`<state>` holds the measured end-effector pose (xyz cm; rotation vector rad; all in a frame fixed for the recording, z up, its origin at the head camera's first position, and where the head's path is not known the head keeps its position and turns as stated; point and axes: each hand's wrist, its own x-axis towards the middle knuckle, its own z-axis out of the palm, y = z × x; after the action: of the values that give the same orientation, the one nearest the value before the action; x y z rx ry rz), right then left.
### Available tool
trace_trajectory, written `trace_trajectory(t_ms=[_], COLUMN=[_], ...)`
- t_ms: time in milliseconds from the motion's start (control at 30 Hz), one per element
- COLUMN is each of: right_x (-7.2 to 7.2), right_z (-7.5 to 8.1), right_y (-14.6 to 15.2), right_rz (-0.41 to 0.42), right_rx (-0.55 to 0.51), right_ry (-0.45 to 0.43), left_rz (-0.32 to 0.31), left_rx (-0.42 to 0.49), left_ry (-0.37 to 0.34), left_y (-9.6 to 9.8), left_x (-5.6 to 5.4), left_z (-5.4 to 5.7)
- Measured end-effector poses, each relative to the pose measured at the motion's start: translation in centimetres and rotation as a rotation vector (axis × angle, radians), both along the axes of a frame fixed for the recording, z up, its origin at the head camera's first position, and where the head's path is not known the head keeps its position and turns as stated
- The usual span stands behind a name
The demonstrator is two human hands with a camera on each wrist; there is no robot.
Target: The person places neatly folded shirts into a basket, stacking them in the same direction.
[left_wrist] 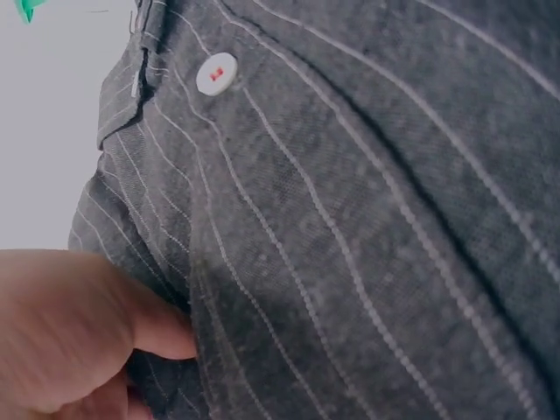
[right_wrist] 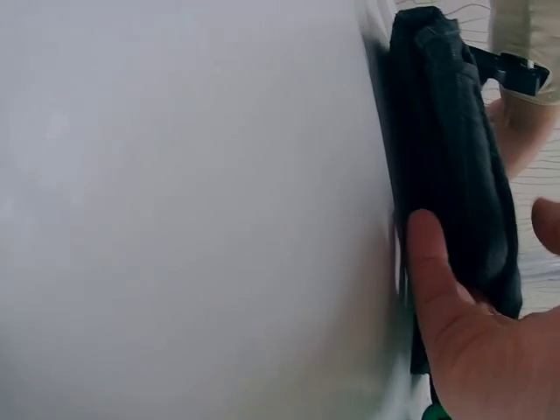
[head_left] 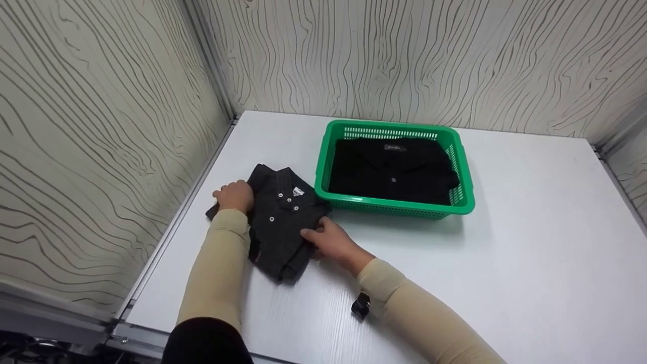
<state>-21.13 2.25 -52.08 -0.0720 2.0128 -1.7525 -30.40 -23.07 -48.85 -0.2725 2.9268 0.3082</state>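
A dark grey pinstriped shirt (head_left: 283, 227), folded with white buttons and its collar label showing, lies on the white table left of a green basket. At the shirt's left side, my left hand (head_left: 235, 196) grips the cloth; in the left wrist view its thumb (left_wrist: 162, 328) presses into a fold below a white button. My right hand (head_left: 333, 241) is at the right edge. In the right wrist view, a straight finger (right_wrist: 429, 258) lies along the shirt's table-side edge, while the thumb (right_wrist: 547, 226) stands apart from the cloth. Other right fingertips are partly hidden.
The green plastic basket (head_left: 394, 202) stands just beyond my right hand, close to the shirt's collar side. A black folded garment (head_left: 394, 169) lies inside it. Patterned panels (head_left: 404, 65) border the table (head_left: 530, 242) at the back and sides.
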Motion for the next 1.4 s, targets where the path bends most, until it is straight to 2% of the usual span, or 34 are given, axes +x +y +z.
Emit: trace_trajectory(t_ms=[100,167,233,367,600,733,933,1133,1400], right_x=[-0.1,-0.1,0.1,0.3,0.7,0.9,1.4,1.7,1.9], right_z=[-0.1,-0.3,-0.4,-0.6,-0.7,-0.3,0.6,1.4,2.8], right_y=[-0.7,-1.0,-1.3,-1.6,-2.0,-2.0,-2.2,-2.5,-2.6], right_rz=[-0.048,-0.064,-0.067,-0.053,-0.04,-0.033,-0.012,0.012,0.011], right_rx=[0.025,0.076,0.129,0.148,0.044,-0.032,-0.075,-0.113,-0.032], right_ry=[0.021,0.066,0.114,0.141,0.089,0.058,0.052,0.088,0.19], left_rz=[0.003,-0.001,-0.011,-0.018,0.01,0.018,0.076,0.116,0.161], left_rx=[0.012,0.017,0.017,0.039,0.127,0.173,0.261,0.262,0.264], left_ry=[0.002,0.004,-0.007,-0.035,-0.109,-0.123,-0.12,-0.08,-0.029], left_y=[-0.1,-0.2,-0.5,-0.9,-1.7,-1.8,-2.0,-2.0,-2.2], left_x=[0.0,0.0,-0.1,0.0,0.1,0.0,0.1,-0.2,-0.3], left_z=[0.1,0.0,-0.1,-0.1,0.1,-0.1,-0.1,0.5,1.5])
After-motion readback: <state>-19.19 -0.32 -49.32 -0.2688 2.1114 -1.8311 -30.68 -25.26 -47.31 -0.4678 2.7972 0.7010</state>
